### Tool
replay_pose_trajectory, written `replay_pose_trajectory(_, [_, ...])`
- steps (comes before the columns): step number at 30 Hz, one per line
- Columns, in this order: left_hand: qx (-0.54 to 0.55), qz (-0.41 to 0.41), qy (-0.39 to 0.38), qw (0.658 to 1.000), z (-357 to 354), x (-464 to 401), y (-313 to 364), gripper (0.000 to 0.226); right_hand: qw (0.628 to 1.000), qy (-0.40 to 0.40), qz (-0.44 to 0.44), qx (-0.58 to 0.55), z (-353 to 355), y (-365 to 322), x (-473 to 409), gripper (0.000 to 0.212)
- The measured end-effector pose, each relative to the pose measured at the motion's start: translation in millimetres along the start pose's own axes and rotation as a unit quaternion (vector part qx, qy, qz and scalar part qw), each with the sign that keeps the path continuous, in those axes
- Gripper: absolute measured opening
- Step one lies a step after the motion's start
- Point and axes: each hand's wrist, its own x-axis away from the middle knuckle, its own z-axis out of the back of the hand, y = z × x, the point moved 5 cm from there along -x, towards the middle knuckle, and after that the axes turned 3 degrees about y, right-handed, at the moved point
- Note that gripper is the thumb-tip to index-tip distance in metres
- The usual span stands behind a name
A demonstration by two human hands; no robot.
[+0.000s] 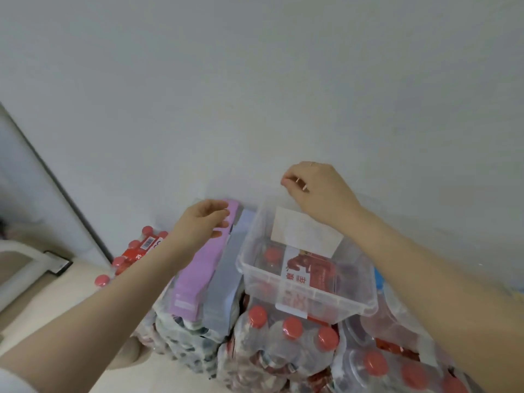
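Left hand (pixel 204 222) hovers over purple pack (pixel 198 268), fingers loose, holding nothing. Clear bin (pixel 312 299) sits atop bottle packs (pixel 283 344), at their far edge. Likely light, stiff and slick: best lifted by opposite rims. Right hand (pixel 317 191) curls at far rim; grip unclear.

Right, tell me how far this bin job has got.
Done: the clear bin sits on the bottle packs, cards inside. In hand: the right hand seems to pinch its far rim; the left hand hovers by the purple pack. Left: where the bin goes next isn't shown.
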Motion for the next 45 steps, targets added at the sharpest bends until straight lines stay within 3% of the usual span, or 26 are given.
replay_pose_trajectory(3, [-0.013, -0.01, 0.022, 1.0, 38, -8, -1, 0.016, 0.997, -0.014, 0.001, -0.081, -6, -57, -18, 0.018])
replay_pose_trajectory(8, [-0.052, -0.018, 0.04, 0.998, 95, -39, -16, 0.018, 0.976, -0.056, -0.086, -0.194, -61, -126, -62, 0.02])
replay_pose_trajectory(12, [-0.131, -0.003, -0.017, 0.991, 114, -64, -47, 0.026, 0.965, -0.062, -0.219, -0.128, -142, -119, -75, 0.028])
replay_pose_trajectory(14, [-0.172, 0.016, -0.054, 0.984, 119, -75, -63, 0.029, 0.94, -0.103, -0.316, -0.082, -183, -97, -62, 0.019])
replay_pose_trajectory(17, [-0.177, 0.052, -0.106, 0.977, 117, -89, -82, 0.03, 0.903, -0.096, -0.413, -0.07, -220, -74, -38, 0.036])
replay_pose_trajectory(19, [-0.126, 0.082, -0.13, 0.98, 112, -94, -88, 0.02, 0.905, -0.073, -0.417, -0.047, -230, -70, -32, 0.029])
replay_pose_trajectory(21, [-0.109, 0.106, -0.152, 0.977, 104, -95, -89, 0.016, 0.909, -0.083, -0.408, -0.009, -235, -76, -29, 0.008])
replay_pose_trajectory(24, [-0.061, 0.135, -0.161, 0.976, 94, -103, -90, 0.018, 0.91, -0.109, -0.397, 0.052, -237, -82, -23, 0.032])
replay_pose_trajectory(28, [-0.003, 0.074, -0.181, 0.981, 87, -105, -69, 0.005, 0.914, -0.032, -0.405, -0.001, -222, -86, -23, 0.03])
replay_pose_trajectory(29, [0.009, 0.037, -0.196, 0.98, 90, -102, -59, 0.016, 0.9, 0.014, -0.428, -0.086, -215, -86, -21, 0.03])
replay_pose_trajectory(30, [0.026, -0.002, -0.219, 0.975, 93, -98, -49, 0.024, 0.861, 0.054, -0.461, -0.209, -210, -87, -19, 0.034])
replay_pose_trajectory(33, [0.031, -0.122, -0.296, 0.947, 107, -79, -19, 0.04, 0.685, 0.093, -0.512, -0.511, -201, -92, -14, 0.055])
replay_pose_trajectory(35, [0.011, -0.166, -0.348, 0.923, 114, -63, -10, 0.039, 0.616, 0.09, -0.502, -0.601, -194, -96, -17, 0.067])
replay_pose_trajectory(37, [-0.043, -0.196, -0.382, 0.902, 118, -50, -10, 0.039, 0.586, 0.126, -0.492, -0.632, -182, -98, -20, 0.062])
replay_pose_trajectory(39, [-0.094, -0.231, -0.406, 0.879, 120, -35, -11, 0.043, 0.563, 0.173, -0.491, -0.642, -165, -104, -18, 0.039])
replay_pose_trajectory(41, [-0.124, -0.26, -0.43, 0.856, 122, -20, -11, 0.044, 0.55, 0.209, -0.465, -0.661, -146, -115, -16, 0.03])
replay_pose_trajectory(43, [-0.131, -0.26, -0.446, 0.846, 125, -10, -12, 0.045, 0.576, 0.238, -0.415, -0.663, -124, -123, -14, 0.041])
replay_pose_trajectory(45, [-0.095, -0.227, -0.445, 0.861, 127, 1, -11, 0.045, 0.626, 0.254, -0.348, -0.65, -102, -142, -12, 0.033])
